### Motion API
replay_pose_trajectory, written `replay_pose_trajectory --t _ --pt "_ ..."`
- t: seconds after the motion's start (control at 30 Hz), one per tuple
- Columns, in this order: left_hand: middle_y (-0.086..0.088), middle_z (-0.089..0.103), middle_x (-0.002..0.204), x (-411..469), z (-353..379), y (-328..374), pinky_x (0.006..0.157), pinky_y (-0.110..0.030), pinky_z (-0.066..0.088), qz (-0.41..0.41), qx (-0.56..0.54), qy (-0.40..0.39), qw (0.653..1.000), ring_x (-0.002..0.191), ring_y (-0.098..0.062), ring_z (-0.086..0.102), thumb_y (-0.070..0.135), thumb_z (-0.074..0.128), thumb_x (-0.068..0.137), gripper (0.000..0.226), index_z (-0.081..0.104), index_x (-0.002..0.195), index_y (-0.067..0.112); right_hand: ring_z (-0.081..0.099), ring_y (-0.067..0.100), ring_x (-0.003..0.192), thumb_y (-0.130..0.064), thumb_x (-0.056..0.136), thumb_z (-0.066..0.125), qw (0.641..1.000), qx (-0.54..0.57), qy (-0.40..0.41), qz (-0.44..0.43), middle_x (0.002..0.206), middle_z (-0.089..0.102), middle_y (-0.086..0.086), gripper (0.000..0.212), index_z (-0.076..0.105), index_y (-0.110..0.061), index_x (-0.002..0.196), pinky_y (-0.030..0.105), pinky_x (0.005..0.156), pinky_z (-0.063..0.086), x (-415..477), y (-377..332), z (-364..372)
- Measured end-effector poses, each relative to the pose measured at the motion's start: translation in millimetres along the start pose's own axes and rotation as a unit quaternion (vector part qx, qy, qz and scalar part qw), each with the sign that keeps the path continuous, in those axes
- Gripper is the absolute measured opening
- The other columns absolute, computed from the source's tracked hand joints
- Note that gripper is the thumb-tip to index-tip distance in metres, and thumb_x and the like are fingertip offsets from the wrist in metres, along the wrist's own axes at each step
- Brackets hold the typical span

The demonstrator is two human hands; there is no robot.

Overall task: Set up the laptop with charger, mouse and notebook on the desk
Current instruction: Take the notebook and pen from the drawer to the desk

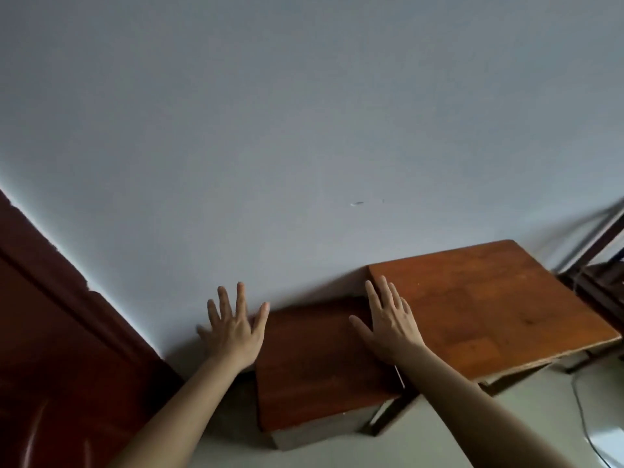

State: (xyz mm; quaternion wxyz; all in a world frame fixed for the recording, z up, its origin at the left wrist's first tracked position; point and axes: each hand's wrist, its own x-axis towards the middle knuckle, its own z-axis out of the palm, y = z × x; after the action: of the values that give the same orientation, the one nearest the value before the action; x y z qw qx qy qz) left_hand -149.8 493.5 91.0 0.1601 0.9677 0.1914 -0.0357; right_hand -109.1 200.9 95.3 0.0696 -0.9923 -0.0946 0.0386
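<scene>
A light brown wooden desk [489, 309] stands against the pale wall at the right. Beside it on the left sits a lower, darker wooden stand [314, 369]. My left hand [234, 327] is stretched out with fingers spread, held in front of the wall by the stand's left edge, holding nothing. My right hand [391, 324] is also spread flat, hovering over the seam between the stand and the desk, empty. No laptop, charger, mouse or notebook shows in this view.
A dark red wooden door [57, 332] fills the left side. A dark frame of furniture [597, 282] stands at the far right. A thin white cable [582, 420] runs over the pale floor at the lower right.
</scene>
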Motion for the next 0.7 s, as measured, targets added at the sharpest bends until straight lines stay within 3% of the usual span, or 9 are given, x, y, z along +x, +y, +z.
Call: replay_pose_trajectory --t 0.1,0.2,0.27,0.37,0.5,0.6,0.7 --pt "-0.007 -0.008 0.165 6.5 39.9 0.2 0.112 -0.067 0.014 -0.010 -0.007 -0.025 1.000 0.150 -0.035 0.002 0.072 0.015 0.091 0.078 -0.006 0.156 0.033 0.004 0.028 0.155 -0.067 0.097 0.031 0.999 0.021 -0.037 0.014 0.168 -0.001 0.011 0.084 -0.001 -0.021 0.161 0.043 0.124 0.015 -12.2 10.8 26.0" --pt "-0.008 -0.005 0.165 -4.7 82.2 3.6 0.113 -0.065 0.014 -0.053 -0.048 -0.051 0.996 0.151 -0.033 0.002 0.070 0.021 0.093 0.078 0.000 0.157 0.030 0.032 0.026 0.147 -0.067 0.097 0.033 0.994 0.053 -0.094 0.033 0.162 0.028 0.009 0.083 0.004 -0.023 0.160 0.042 0.113 0.035 -23.9 33.8 60.9" --pt "-0.010 0.000 0.165 -17.4 118.8 5.2 0.113 -0.062 0.019 -0.093 -0.083 -0.024 0.992 0.151 -0.031 0.006 0.066 0.027 0.094 0.079 0.005 0.157 0.024 0.053 0.024 0.129 -0.068 0.096 0.033 0.984 0.082 -0.147 0.053 0.148 0.050 0.004 0.080 0.012 -0.024 0.159 0.041 0.099 0.047 -28.6 53.4 91.3" --pt "-0.020 0.011 0.162 -34.6 175.0 0.5 0.110 -0.058 0.028 -0.126 -0.112 0.041 0.985 0.148 -0.037 0.018 0.058 0.035 0.094 0.080 0.015 0.156 0.013 0.061 0.025 0.120 -0.063 0.099 0.033 0.970 0.130 -0.189 0.074 0.135 0.061 0.001 0.060 0.038 -0.026 0.146 0.040 0.092 0.049 -38.5 78.3 142.2" --pt "-0.021 0.004 0.163 -62.0 269.7 -1.1 0.117 -0.052 0.020 -0.203 -0.162 0.037 0.965 0.148 -0.038 0.013 0.061 0.027 0.093 0.087 0.007 0.156 0.006 0.063 0.030 0.112 -0.054 0.099 0.037 0.941 0.222 -0.231 0.108 0.123 0.066 0.006 0.042 0.051 -0.025 0.126 0.045 0.090 0.052 -57.6 113.7 238.5" --pt "-0.019 0.004 0.163 -85.3 333.1 -5.0 0.118 -0.047 0.018 -0.236 -0.211 0.061 0.947 0.149 -0.034 0.011 0.051 0.032 0.102 0.076 0.006 0.156 0.003 0.058 0.027 0.122 -0.052 0.100 0.039 0.925 0.250 -0.248 0.141 0.137 0.058 0.003 0.048 0.049 -0.023 0.136 0.046 0.100 0.049 -77.2 125.2 303.9" --pt "-0.015 0.002 0.164 -97.1 386.9 -13.7 0.108 -0.047 0.033 -0.242 -0.240 0.079 0.937 0.147 -0.034 0.018 0.023 0.047 0.099 0.069 0.013 0.154 0.000 0.051 0.029 0.131 -0.046 0.101 0.045 0.918 0.280 -0.232 0.162 0.148 0.047 0.007 0.057 0.037 -0.016 0.149 0.047 0.107 0.045 -85.5 133.0 365.3"
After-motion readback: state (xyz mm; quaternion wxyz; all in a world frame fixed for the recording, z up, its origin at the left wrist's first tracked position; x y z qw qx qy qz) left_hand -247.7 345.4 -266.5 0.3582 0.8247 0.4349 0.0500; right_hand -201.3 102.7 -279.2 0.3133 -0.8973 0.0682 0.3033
